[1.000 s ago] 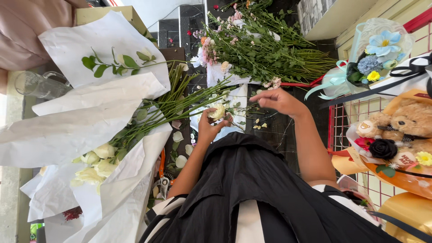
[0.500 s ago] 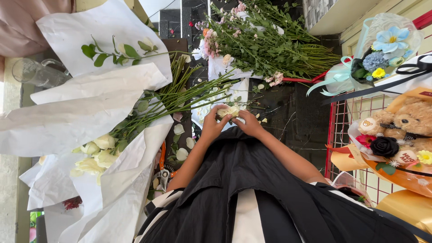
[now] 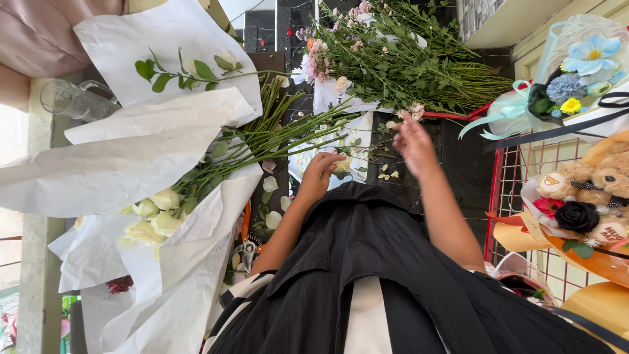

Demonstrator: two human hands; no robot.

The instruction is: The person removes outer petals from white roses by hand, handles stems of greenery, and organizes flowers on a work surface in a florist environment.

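I see the left hand (image 3: 321, 172) clenched on a pale rose head (image 3: 343, 164). Right hand (image 3: 414, 139) hangs released at 1 o'clock. White paper wrap (image 3: 118, 177) at 9 o'clock holds white roses (image 3: 154, 213).

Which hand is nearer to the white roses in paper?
The left hand. It is closed around a pale bloom just right of the white roses' stems; the right hand is raised farther right, near the green bunch.

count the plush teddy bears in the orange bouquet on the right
2: one brown plush teddy bear left of the black fabric rose, another at the frame edge. More may be hidden.
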